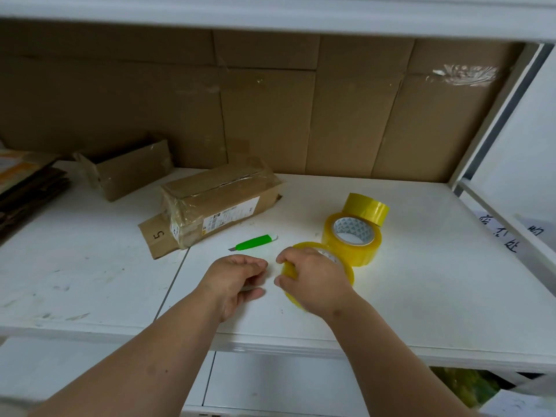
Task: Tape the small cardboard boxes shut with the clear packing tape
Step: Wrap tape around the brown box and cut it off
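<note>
My right hand (pixel 313 281) grips a roll of clear yellowish packing tape (pixel 346 267), held on edge just above the white shelf. Just to its left, my left hand (pixel 237 278) hovers with fingers loosely curled and thumb out; it seems to hold nothing. A long cardboard box (pixel 219 203) with a shipping label and old tape lies farther back, one end flap marked "5" folded out flat. A second small box (pixel 126 170) stands open at the back left.
Two more tape rolls (pixel 352 239) (pixel 367 209) sit to the right. A green utility knife (pixel 254 242) lies between the box and my hands. Flattened cardboard (pixel 27 188) is stacked at far left. A cardboard sheet (pixel 270 100) lines the back; a shelf runs overhead.
</note>
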{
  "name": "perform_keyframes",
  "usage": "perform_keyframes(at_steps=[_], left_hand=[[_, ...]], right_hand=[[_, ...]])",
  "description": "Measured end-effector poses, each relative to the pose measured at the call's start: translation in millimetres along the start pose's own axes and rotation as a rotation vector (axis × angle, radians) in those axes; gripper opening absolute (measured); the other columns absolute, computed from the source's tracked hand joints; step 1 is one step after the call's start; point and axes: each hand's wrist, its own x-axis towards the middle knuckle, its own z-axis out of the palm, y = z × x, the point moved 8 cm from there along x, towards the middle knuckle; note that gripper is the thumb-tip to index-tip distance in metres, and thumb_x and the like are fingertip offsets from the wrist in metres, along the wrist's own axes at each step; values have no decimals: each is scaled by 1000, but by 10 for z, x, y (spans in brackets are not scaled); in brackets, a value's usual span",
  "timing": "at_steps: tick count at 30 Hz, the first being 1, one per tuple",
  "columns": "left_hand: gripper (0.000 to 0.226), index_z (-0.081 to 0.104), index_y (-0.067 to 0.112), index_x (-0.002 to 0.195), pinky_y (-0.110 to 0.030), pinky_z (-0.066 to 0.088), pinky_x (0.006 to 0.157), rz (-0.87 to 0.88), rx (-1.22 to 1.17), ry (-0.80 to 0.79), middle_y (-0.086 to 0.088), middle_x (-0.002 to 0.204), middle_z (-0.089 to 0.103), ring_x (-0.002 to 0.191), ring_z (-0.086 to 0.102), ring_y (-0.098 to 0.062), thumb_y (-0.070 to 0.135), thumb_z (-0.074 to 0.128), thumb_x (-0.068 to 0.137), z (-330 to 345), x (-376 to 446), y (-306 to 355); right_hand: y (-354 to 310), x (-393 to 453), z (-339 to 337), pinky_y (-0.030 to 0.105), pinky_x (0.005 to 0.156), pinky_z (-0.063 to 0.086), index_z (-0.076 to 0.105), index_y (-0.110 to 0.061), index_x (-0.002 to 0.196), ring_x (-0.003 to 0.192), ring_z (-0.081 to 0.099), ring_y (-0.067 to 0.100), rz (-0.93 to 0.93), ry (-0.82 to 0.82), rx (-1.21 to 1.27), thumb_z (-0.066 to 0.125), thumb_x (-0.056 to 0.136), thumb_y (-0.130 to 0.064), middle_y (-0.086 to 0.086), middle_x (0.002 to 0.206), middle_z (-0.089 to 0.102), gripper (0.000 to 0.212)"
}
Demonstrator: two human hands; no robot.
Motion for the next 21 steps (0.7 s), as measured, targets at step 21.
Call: perform_keyframes(at_steps=[21], left_hand=[[23, 72, 23, 82, -31, 50, 62, 189, 574, 117, -3, 72, 67, 59, 55, -25, 13, 56, 94, -347, -93, 120]], right_hand=[[-247, 45, 66, 41, 103, 27, 65, -32, 122, 117, 42, 24, -82, 155, -384, 45, 100, -34, 0, 124, 49, 30]])
